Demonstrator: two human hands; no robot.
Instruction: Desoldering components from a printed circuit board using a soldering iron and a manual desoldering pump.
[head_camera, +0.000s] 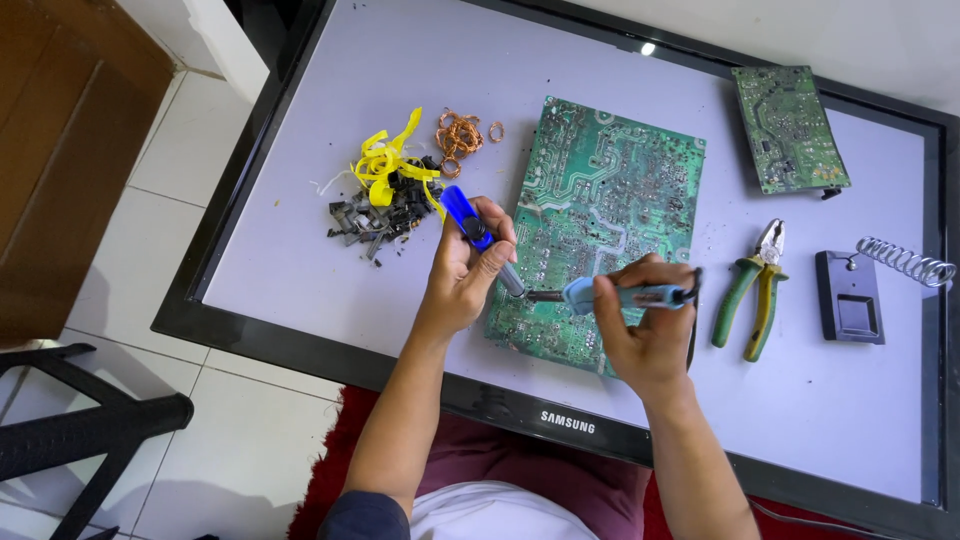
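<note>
Scrap sits at the upper left of my view: a heap of dark metal bits with yellow tape strips (385, 195) and copper wire coils (460, 135) beside it. My left hand (466, 268) is wrapped around a blue desoldering pump (478, 235), its tip on the large green circuit board (600, 215) at centre. My right hand (645, 325) grips a light-blue soldering iron (615, 296) against that board. Farther right on the bench (300, 270) lie green-yellow pliers (755, 285) and a black iron stand (855, 295).

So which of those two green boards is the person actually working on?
On the flat screen lying face up, it is the large circuit board at the centre, under both hands. The smaller board lies apart at the far right corner, untouched.
</note>
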